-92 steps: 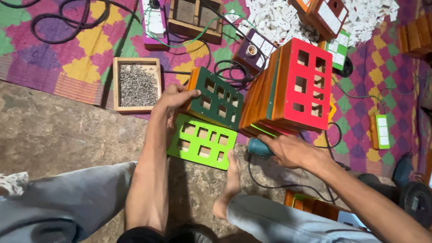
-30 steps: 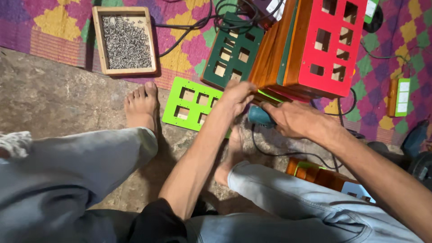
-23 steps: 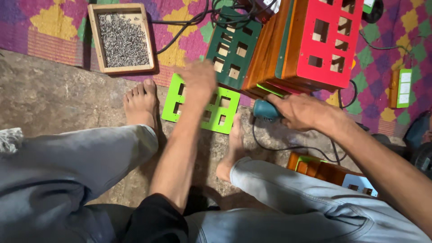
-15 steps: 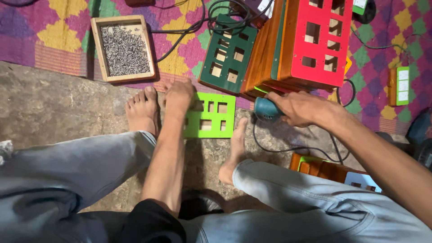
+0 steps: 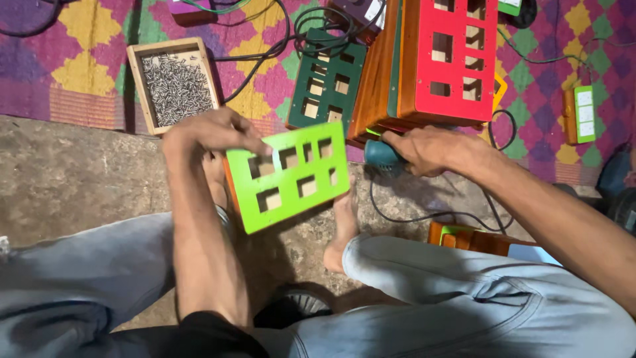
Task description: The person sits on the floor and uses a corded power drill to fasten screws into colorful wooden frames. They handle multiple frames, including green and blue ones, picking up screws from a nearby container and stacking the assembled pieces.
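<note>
Now lifted off the ground, the bright green panel with its 6 or so rectangular cut-outs is tilted up in front of the seated person, its left edge pinched by the curled fingers of the left hand. Half a second earlier the same panel lay flat on the bare floor under that hand; it has since come up and swung toward the camera, so the picking-up looks complete and the piece is now ready to be worked on. Just right of the green panel, the right hand stays closed around a teal corded power tool, probably a drill or driver, though most of it is hidden. Beyond the green panel, a dark green panel leans by a stack fronted with a red panel. Up and left of the green panel sits a wooden tray of screws on the patterned mat.
</note>
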